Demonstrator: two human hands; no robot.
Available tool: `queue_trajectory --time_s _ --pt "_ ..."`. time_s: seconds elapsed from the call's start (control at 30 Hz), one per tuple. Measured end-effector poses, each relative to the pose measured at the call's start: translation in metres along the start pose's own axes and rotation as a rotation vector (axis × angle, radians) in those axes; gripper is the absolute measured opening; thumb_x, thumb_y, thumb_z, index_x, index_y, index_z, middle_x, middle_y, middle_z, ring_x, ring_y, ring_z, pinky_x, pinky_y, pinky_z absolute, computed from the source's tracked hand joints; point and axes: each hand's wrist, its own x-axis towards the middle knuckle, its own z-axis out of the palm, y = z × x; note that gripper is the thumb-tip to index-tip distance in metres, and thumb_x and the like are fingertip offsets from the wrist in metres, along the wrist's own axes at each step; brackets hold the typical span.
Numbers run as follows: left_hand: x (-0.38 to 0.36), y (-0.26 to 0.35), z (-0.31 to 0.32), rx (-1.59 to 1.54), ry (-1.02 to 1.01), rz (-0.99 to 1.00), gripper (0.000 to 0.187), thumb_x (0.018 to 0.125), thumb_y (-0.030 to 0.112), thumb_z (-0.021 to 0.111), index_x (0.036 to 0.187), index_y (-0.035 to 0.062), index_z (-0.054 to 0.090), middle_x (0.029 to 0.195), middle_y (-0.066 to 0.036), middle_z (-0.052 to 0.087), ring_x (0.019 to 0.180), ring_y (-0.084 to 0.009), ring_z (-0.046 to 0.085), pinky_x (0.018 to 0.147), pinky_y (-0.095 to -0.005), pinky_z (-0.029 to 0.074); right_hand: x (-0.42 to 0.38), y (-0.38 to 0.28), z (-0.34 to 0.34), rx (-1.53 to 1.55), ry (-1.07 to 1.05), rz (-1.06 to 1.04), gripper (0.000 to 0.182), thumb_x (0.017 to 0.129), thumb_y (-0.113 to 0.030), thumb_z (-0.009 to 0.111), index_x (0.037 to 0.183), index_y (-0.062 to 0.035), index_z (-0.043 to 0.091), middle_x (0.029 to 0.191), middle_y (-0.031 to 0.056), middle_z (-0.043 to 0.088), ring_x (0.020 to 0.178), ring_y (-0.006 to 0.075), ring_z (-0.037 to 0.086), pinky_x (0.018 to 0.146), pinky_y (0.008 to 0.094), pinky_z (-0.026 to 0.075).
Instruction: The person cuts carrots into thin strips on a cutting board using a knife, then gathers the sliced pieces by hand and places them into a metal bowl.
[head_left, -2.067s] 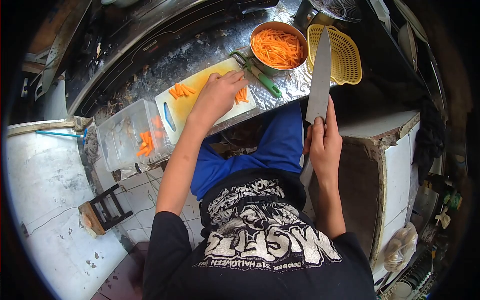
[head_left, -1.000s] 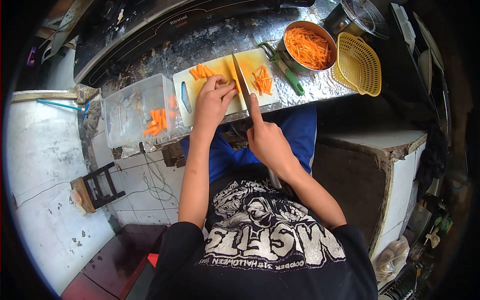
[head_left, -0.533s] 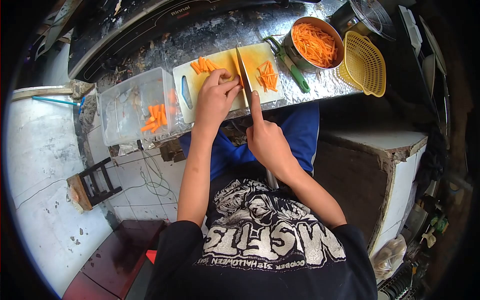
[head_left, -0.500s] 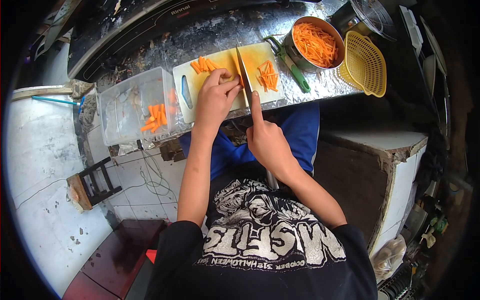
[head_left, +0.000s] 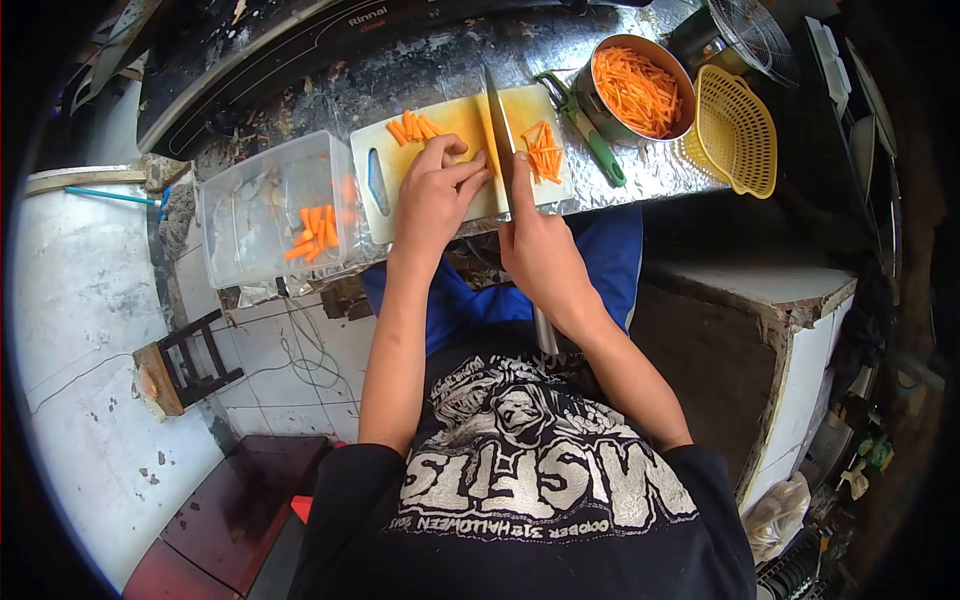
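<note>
A knife (head_left: 497,115) is gripped in my right hand (head_left: 545,255), its index finger laid along the blade. The blade stands over the middle of a white cutting board (head_left: 385,222) with an orange-stained surface. Just left of the blade, my left hand (head_left: 436,195) rests on the board with its fingers bent together; what they hold is too hidden to make out. Carrot pieces (head_left: 413,127) lie at the board's far left part. To the right of the knife is a small pile of cut carrot sticks (head_left: 544,153).
A clear plastic box (head_left: 235,240) with carrot chunks (head_left: 317,232) stands left of the board. On the right are a green-handled peeler (head_left: 600,155), a metal pot (head_left: 684,88) full of carrot strips (head_left: 635,92) and a yellow basket (head_left: 735,130). A stove lies beyond.
My right hand and the knife have shifted slightly right, away from my left hand. The whole view has moved a little.
</note>
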Motion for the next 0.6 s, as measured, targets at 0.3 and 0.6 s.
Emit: queue_trajectory --time_s 0.3,0.6 --pt "-0.0007 0.0002 0.0005 0.0 0.01 -0.012 0.021 0.084 0.011 0.077 0.104 0.004 0.078 0.107 -0.009 0.063 0.079 -0.0215 0.062 0.076 -0.0346 0.052 -0.0049 -0.0011 0.0057 0.012 -0.032 -0.012 0.082 0.088 -0.003 0.057 0.153 0.0117 0.01 0.06 0.0277 0.062 0.054 0.0476 0.063 0.054 0.0571 0.053" --pt "0.0003 0.0024 -0.0024 -0.03 -0.007 -0.051 0.015 0.082 0.012 0.078 0.095 0.0054 0.079 0.109 -0.011 0.064 0.087 -0.0285 0.065 0.078 -0.0403 0.053 -0.0054 -0.0046 0.0094 -0.061 -0.034 -0.015 0.084 0.087 -0.004 0.057 0.154 0.0107 0.009 0.061 0.0264 0.063 0.055 0.0459 0.064 0.052 0.056 0.053"
